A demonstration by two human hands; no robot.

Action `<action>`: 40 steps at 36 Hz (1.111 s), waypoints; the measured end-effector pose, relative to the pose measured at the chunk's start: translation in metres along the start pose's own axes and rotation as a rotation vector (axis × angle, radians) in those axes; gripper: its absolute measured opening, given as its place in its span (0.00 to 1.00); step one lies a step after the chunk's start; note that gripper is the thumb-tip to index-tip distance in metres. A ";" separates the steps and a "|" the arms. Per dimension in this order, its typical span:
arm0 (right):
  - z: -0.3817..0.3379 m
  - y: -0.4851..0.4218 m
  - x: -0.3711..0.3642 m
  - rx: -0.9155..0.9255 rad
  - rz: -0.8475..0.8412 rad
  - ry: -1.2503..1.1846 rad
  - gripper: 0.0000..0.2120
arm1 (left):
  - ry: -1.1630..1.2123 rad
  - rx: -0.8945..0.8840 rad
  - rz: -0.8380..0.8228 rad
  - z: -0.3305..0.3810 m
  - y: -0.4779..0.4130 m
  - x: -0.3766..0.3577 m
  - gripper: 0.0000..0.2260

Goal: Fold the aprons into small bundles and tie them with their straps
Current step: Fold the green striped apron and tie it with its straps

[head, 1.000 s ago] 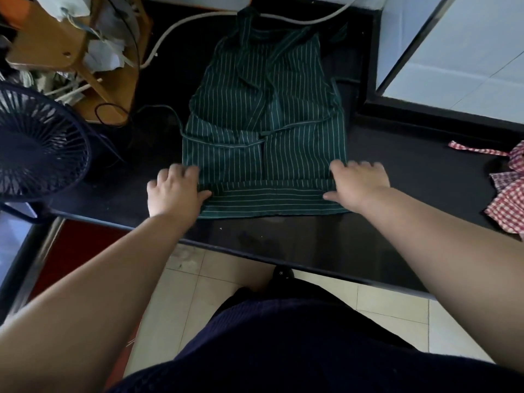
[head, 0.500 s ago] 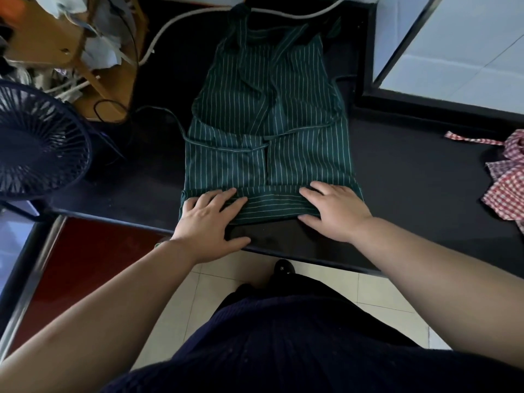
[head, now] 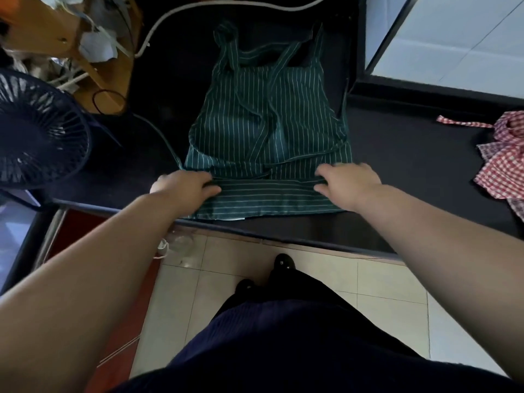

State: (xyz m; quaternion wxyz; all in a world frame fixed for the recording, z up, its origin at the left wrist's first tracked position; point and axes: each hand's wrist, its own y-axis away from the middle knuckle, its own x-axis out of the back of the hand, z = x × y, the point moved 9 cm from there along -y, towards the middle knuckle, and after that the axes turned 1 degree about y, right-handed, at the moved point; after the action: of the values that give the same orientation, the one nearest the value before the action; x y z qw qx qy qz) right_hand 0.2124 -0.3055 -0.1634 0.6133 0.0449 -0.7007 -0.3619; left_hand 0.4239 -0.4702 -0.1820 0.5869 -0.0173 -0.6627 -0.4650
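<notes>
Head view, looking down past both forearms. Dark green apron with thin white stripes [head: 266, 131] lies flat on the black countertop [head: 411, 171], bib end away from the person, neck loop and straps strewn across its upper half. Its near hem is turned up into a horizontal band lying close to the counter's front edge. Left hand [head: 184, 185] grips the left end of that band: fingers curled over the fold line, thumb lying along the striped cloth. Right hand [head: 350, 184] grips the right end in mirror fashion, fingers curled over the fold, thumb pointing inward. One thin green waist strap [head: 158, 134] trails off the apron's left side across the counter. Red-and-white checked apron [head: 504, 165] lies crumpled at the counter's right edge, well apart from the green one. Dark blue round fan with a wire grille [head: 37, 137] stands at the left; a white cable [head: 175, 21] curves along the counter's far side. Pale floor tiles [head: 382, 282] show below.
</notes>
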 end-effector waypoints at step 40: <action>0.025 -0.007 0.005 -0.135 0.425 -0.425 0.19 | 0.104 -0.134 0.169 -0.006 -0.026 0.019 0.11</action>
State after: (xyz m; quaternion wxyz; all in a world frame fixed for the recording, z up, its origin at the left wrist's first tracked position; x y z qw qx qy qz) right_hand 0.1864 -0.3019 -0.1630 0.5166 -0.2203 -0.7812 -0.2725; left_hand 0.4073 -0.4986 -0.1829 0.6551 -0.0882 -0.5950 -0.4571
